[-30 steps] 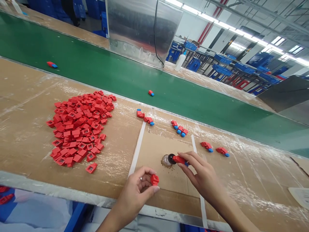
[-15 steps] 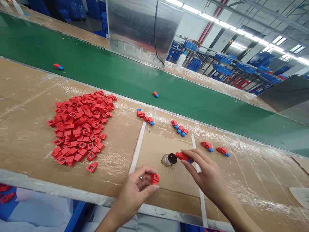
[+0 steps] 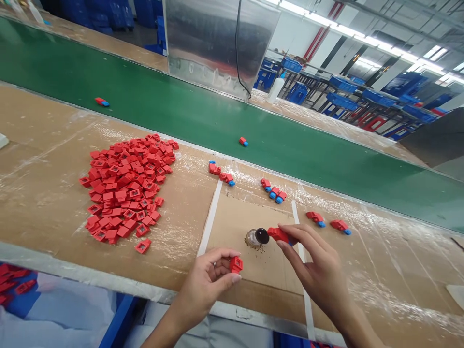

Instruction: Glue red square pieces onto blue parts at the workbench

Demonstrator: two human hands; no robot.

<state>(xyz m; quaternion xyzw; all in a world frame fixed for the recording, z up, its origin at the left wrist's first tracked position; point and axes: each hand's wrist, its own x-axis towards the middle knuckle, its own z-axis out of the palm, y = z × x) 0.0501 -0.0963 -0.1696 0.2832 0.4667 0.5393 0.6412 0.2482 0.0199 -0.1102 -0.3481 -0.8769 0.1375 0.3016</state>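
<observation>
Near edge of the worktop (image 3: 54,193): left hand (image 3: 206,287) pinches one red cap (image 3: 236,264) between thumb and fingertips, lifted just off the cardboard. Right hand (image 3: 317,275), a little further in, grips a red part (image 3: 278,234) between thumb and fingers. The part's tip touches the black disc (image 3: 261,236) of a small fixture (image 3: 252,239), which sits in the cardboard pad (image 3: 235,217) between two white tape strips (image 3: 209,220). Can't tell if that part has a blue end, the fingers cover it.

My read on doing this well: hold the part square to the disc with light, steady pressure. Wrist low so the contact point is in sight, cap held close by.

Left of the pad: heap of loose red caps (image 3: 126,188). Along the far edge: red-and-blue pieces (image 3: 275,192) in small groups. Beyond that, green belt (image 3: 174,106) carrying two more pieces (image 3: 243,141).
</observation>
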